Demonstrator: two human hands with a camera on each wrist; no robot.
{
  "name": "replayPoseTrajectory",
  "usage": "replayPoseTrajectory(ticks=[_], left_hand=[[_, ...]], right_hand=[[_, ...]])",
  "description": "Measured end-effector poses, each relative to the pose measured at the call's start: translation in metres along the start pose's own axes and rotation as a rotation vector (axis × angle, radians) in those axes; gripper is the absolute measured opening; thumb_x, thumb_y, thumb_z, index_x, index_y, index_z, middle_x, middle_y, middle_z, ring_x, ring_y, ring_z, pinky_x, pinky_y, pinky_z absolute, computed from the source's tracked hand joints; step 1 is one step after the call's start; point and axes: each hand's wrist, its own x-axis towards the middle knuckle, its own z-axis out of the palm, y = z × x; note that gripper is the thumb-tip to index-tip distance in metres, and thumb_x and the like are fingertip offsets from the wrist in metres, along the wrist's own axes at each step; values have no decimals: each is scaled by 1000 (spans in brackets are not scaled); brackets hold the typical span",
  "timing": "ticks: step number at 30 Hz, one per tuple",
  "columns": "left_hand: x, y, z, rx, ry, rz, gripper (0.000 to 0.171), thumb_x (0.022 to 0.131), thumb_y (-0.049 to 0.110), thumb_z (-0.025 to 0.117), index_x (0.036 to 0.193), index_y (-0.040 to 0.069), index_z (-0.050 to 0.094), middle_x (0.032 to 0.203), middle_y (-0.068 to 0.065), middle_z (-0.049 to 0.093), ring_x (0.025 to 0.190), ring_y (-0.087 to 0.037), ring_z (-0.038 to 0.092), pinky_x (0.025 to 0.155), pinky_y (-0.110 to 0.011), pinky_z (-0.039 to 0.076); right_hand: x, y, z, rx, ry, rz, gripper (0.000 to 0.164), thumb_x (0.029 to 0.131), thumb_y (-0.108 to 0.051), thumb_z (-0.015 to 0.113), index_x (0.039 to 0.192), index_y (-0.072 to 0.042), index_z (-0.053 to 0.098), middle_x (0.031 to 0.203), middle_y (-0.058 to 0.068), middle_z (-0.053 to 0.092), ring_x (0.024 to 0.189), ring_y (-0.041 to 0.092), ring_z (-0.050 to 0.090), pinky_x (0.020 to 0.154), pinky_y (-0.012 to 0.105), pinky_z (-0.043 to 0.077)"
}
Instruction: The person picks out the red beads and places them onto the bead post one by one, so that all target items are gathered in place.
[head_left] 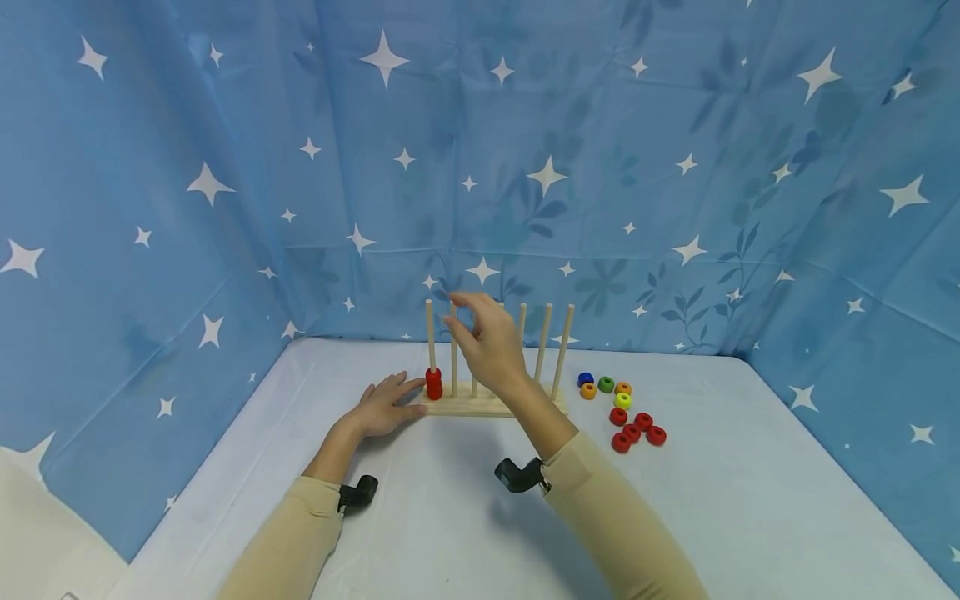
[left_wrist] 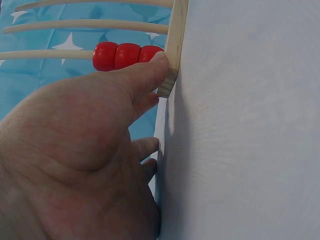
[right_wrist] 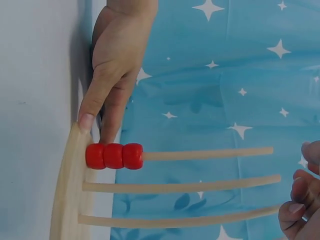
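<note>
A wooden peg stand with several upright rods stands toward the back of the table. Three red beads are stacked on its leftmost rod, down against the base. My left hand pinches the left end of the base, thumb on the near side and forefinger behind, beside the beads. Raised over the middle of the stand, my right hand has thumb and fingers apart, loosely bent, near the rod tops. No bead shows between its fingertips in the head or right wrist view.
To the right of the stand lie loose beads: several red ones, a yellow one, orange ones, a green one and a blue one. A blue star-patterned curtain hangs behind the white table.
</note>
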Motion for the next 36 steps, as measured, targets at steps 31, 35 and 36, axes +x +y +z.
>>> replayPoseTrajectory(ticks=[31, 35, 36], left_hand=[[2, 0, 2, 19, 2, 9, 65, 105, 44, 58, 161, 15, 41, 171, -25, 22, 159, -49, 12, 125, -70, 2], [1, 0, 2, 9, 5, 9, 65, 105, 45, 58, 161, 15, 42, 170, -26, 22, 159, -49, 13, 125, -71, 2], [1, 0, 1, 1, 5, 6, 66, 105, 45, 59, 161, 15, 42, 170, -26, 22, 159, -49, 12, 125, -71, 2]], right_hand=[[-47, 21, -37, 57, 121, 30, 32, 101, -18, 71, 132, -8, 71, 124, 13, 72, 50, 13, 39, 46, 24, 36], [-48, 23, -42, 51, 114, 41, 33, 101, -19, 70, 133, -9, 70, 126, 13, 71, 51, 15, 41, 47, 25, 36], [-48, 23, -43, 48, 113, 42, 33, 101, -19, 70, 133, -9, 70, 126, 13, 71, 51, 15, 41, 46, 25, 37]])
